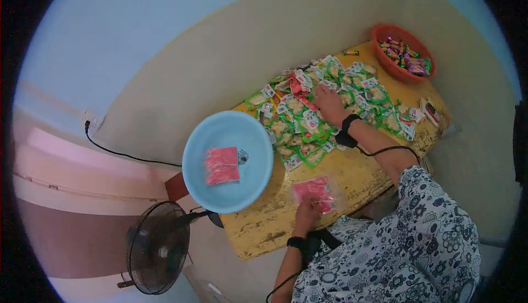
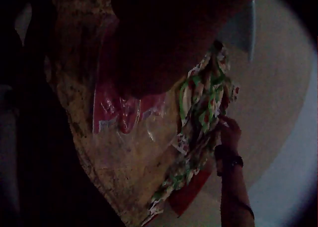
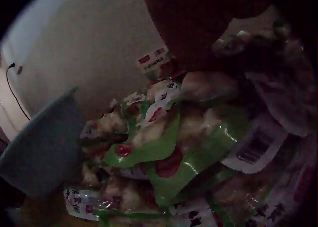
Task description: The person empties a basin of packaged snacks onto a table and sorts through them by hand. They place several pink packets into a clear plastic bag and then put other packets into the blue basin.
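Note:
In the head view my left hand (image 1: pixel 309 214) is at the near edge of the table, its fingers curled on a clear plastic bag (image 1: pixel 338 190) with pink packets (image 1: pixel 311 187) inside. The left wrist view shows that bag lying flat under the dark hand. My right hand (image 1: pixel 329 105) reaches into a heap of green-and-clear snack packets (image 1: pixel 308 132), its fingertips beside some red packets (image 1: pixel 297 86). I cannot tell whether it grips one. In the right wrist view the hand is a dark shape above several snack packets (image 3: pixel 198 142) with white labels.
A light blue basin (image 1: pixel 192 143) at the table's left holds another bag of pink packets (image 1: pixel 223 165) and a small grey item. A red basket (image 1: pixel 379 50) of wrapped sweets stands at the far right corner. A black fan (image 1: pixel 159 248) is left of the worn yellow table (image 1: pixel 258 226).

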`<state>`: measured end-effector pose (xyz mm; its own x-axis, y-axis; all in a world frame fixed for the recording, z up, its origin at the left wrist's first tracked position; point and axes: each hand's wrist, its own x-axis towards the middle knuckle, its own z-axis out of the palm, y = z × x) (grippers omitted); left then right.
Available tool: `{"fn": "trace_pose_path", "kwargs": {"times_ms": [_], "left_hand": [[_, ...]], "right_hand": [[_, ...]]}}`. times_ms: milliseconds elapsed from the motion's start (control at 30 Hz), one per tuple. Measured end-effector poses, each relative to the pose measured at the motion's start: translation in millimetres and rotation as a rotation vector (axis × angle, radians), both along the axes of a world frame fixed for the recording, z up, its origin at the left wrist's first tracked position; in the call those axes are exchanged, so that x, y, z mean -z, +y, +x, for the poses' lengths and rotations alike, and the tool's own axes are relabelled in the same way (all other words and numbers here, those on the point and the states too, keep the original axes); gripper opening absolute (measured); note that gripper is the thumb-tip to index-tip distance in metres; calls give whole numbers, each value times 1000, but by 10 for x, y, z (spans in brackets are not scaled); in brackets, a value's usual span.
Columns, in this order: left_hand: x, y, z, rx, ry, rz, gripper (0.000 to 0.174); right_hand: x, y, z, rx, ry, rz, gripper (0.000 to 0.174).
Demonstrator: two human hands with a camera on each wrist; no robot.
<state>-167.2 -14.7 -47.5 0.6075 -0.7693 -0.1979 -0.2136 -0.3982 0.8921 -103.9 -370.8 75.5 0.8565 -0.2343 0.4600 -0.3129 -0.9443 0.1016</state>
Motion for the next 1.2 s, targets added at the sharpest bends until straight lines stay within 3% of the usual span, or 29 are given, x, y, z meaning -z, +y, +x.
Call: {"fn": "trace_pose_path", "kwargs": {"times_ms": [100, 233, 300, 433, 500, 600, 800, 900, 933, 1000, 1100, 1200], "left_hand": [[-237, 5, -18, -24, -48, -20, 27], [-40, -18, -15, 14, -198, 142, 26], [111, 5, 5, 8, -42, 112, 26], [316, -53, 93, 24, 46, -99, 28], [183, -70, 53, 43, -47, 3, 30], [87, -88, 35, 43, -74, 2, 33], [281, -64, 14, 85, -40, -52, 35], [135, -77, 6, 68, -30, -2, 35], [79, -67, -18, 62, -25, 24, 35], [550, -91, 90, 63, -36, -65, 33], [532, -49, 36, 78, -41, -143, 31], [402, -73, 172, 134, 7, -74, 32]], "right_hand": [[-7, -56, 46, 21, 61, 57, 14], [32, -59, -53, -295, -176, 90, 18], [-61, 83, -149, -413, -265, 51, 23], [76, 45, -64, -205, -20, 95, 33], [74, 43, 110, -82, 59, 96, 33], [191, 69, 172, -75, -74, 49, 34], [391, 83, 406, 106, 62, 99, 24], [362, 37, 319, 25, 182, 94, 16], [349, 39, 294, -27, 109, 74, 15], [368, 39, 140, -120, -14, 35, 13], [-86, 332, -265, -201, -323, 170, 10], [-204, 483, -645, -112, -337, 882, 8]]}}
